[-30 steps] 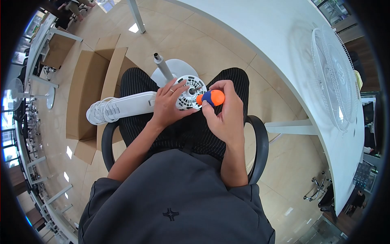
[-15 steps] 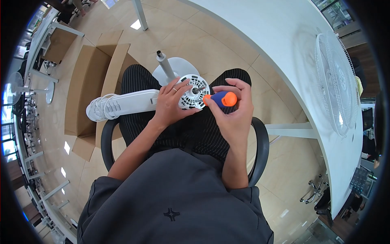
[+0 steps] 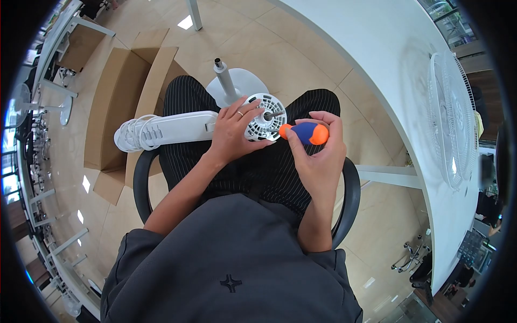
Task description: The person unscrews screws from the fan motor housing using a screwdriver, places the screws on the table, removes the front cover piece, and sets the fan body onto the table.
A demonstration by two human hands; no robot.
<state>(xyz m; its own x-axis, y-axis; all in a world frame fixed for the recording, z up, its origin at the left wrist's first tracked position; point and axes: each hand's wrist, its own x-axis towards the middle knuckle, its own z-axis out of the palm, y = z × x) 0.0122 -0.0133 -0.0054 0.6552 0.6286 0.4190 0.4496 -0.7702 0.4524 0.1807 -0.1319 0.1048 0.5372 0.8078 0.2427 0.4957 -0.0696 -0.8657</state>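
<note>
A white fan motor housing (image 3: 260, 130) with a slotted round face and a metal shaft rests across my lap, its long white body (image 3: 183, 128) reaching left to a coiled white cord (image 3: 138, 134). Wrapped over the near side of the housing is my left hand (image 3: 232, 131), a ring on one finger. My right hand (image 3: 321, 153) grips a blue and orange screwdriver (image 3: 306, 133), held by its handle. The screwdriver's thin shaft points left at the housing's face; whether its tip sits in a screw is too small to tell.
Beyond my knees stands a white fan base (image 3: 245, 85) with an upright pole (image 3: 225, 78). An open cardboard box (image 3: 116, 107) lies on the floor at left. On the white table (image 3: 377, 59) at right sits a fan grille (image 3: 449, 121). Chair armrests (image 3: 347, 202) flank me.
The whole view has shifted slightly. The screwdriver has drawn back a little from the housing's face, and some of its thin shaft now shows. My left hand keeps its hold.
</note>
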